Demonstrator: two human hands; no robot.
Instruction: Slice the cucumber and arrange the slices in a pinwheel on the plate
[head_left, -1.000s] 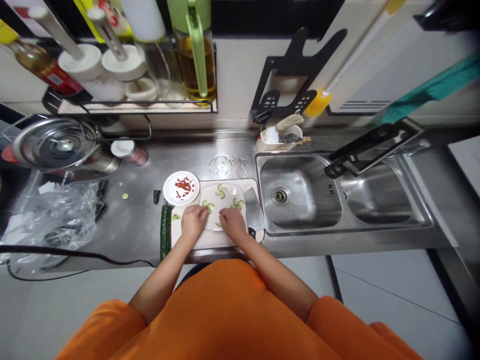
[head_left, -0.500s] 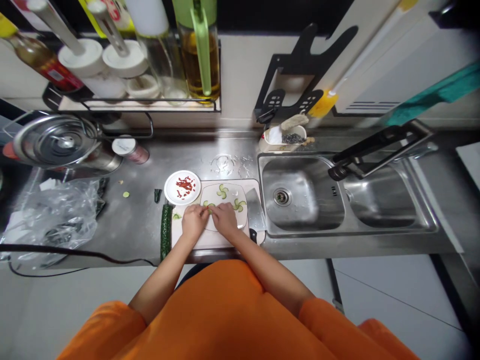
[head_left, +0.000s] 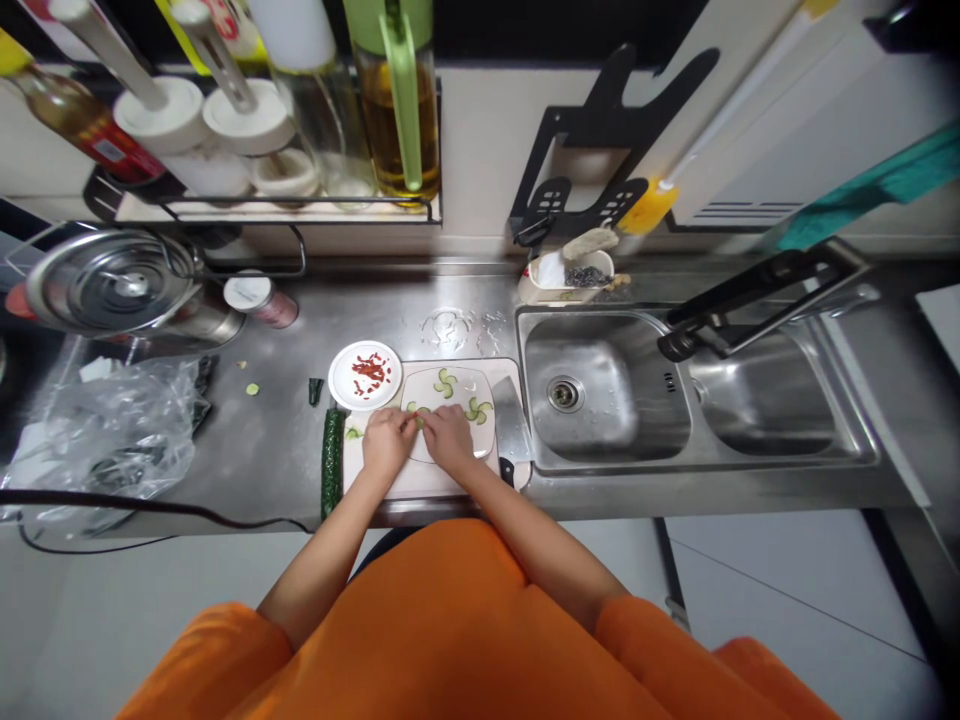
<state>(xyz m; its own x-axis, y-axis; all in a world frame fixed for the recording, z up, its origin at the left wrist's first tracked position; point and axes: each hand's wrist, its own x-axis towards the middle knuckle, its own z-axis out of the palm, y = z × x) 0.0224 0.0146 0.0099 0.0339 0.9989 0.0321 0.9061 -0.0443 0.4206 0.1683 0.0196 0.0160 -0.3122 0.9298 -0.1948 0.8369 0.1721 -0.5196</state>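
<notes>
My left hand [head_left: 388, 441] and my right hand [head_left: 448, 438] meet fingertip to fingertip over the left part of a white square plate [head_left: 450, 455]. Both are closed in a pinch on thin cucumber slices [head_left: 417, 414], mostly hidden by the fingers. Two pinwheels of cucumber slices lie on the plate, one at the back [head_left: 445, 382] and one at the right [head_left: 477, 410]. Beneath the plate is a pale cutting board [head_left: 390, 487]. Beyond my left hand sits a round white dish [head_left: 343, 381] of red chili pieces [head_left: 370, 374].
A cleaver [head_left: 512, 425] rests on the board's right edge, beside the double sink [head_left: 607, 390]. A cucumber [head_left: 331, 460] lies along the board's left side. Farther left are a plastic bag [head_left: 142, 430], a small jar [head_left: 262, 300] and a lidded steel pot [head_left: 127, 285].
</notes>
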